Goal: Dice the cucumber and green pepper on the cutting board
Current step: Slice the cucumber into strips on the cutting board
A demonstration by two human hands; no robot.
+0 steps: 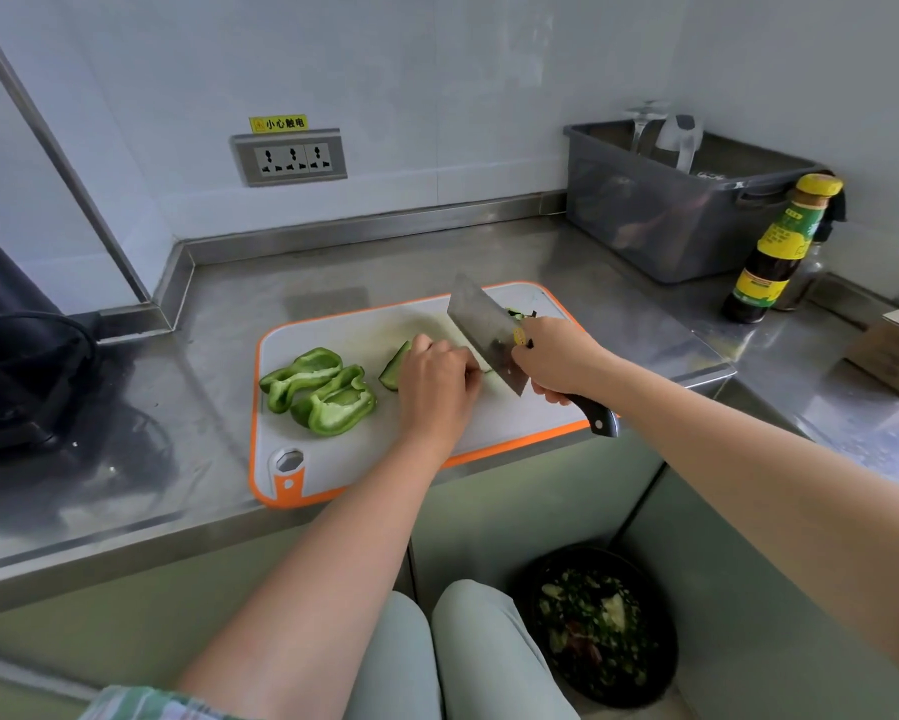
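A stainless-steel counter [125, 459] ran along a white wall and carried a white, orange-edged cutting board [333, 324]. Two green pepper [327, 392] halves lay open on the board's left part. Just to their right lay the cucumber [396, 367] – the left hand [437, 387] held it down with curled fingers. The right hand [559, 356] gripped the handle of a cleaver [481, 319], blade just beside the left fingers. A grey bin [670, 215] and a sauce bottle [774, 252] stood at the back right.
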